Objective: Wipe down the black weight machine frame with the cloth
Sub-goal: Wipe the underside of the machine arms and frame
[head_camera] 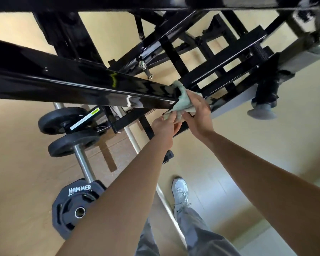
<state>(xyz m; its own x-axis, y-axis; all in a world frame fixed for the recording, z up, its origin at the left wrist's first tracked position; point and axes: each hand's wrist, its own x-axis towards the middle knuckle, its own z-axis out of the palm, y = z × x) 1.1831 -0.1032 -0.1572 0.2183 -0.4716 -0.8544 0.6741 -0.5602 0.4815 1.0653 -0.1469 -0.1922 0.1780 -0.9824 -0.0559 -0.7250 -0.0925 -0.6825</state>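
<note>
Hands, two: right hand (198, 111) gripping one crumpled pale-green cloth (183, 102) against the beam end of one glossy black steel weight machine frame (81, 84); left hand (164, 126) pinching its lower edge. Three black weight plates (63, 121) at left.

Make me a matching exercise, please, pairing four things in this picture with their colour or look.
Things:
1. cloth
2. big plate
3. shoe
4. beam

Looks:
A. white, laced
B. glossy black
C. pale green, crumpled
D. lettered HAMMER

Pairs: 1-C, 2-D, 3-A, 4-B.
</note>
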